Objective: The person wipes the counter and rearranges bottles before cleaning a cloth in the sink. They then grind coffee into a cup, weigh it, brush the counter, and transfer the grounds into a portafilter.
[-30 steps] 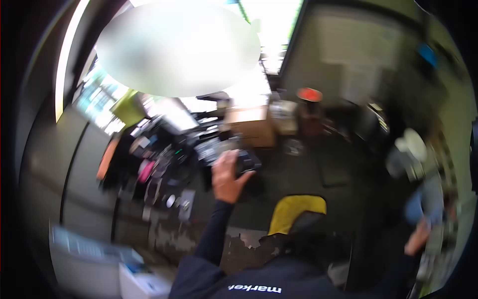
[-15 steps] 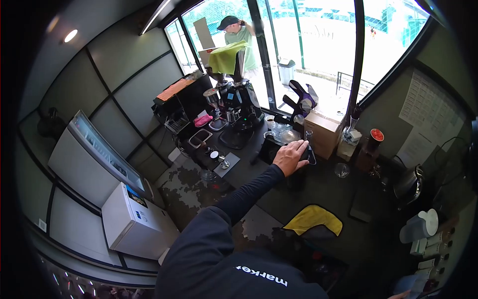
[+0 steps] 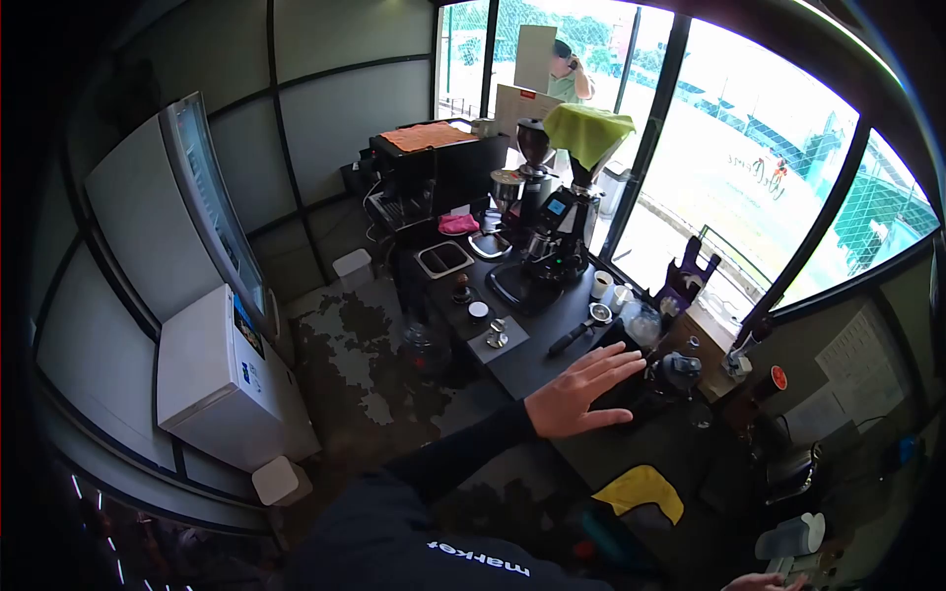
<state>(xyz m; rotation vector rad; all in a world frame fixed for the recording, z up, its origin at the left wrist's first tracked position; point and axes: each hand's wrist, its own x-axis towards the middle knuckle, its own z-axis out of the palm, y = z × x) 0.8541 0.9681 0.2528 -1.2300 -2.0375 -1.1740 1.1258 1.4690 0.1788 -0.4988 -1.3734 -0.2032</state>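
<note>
One left hand [image 3: 581,392] is hovering, fingers spread and empty, over the counter's [image 3: 552,345] near edge; the right hand [image 3: 759,581] is barely showing, grip untellable.

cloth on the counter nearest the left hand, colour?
Yellow. The cloth lies on the dark counter below the left hand; head view.

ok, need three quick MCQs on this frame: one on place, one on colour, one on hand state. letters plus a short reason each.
1. Where does the crumpled yellow cloth lie?
A on the white chest freezer
B on the dark counter, nearer the wearer than the left hand
C over the grinder

2. What colour is the cloth draped over the tall coffee grinder's hopper?
A green
B pink
C orange

3. How is the left hand?
A fist
B gripping a cup
C fingers spread, open

B: it lies below the hand on the counter.
A: green drape.
C: splayed fingers, nothing held.
</note>
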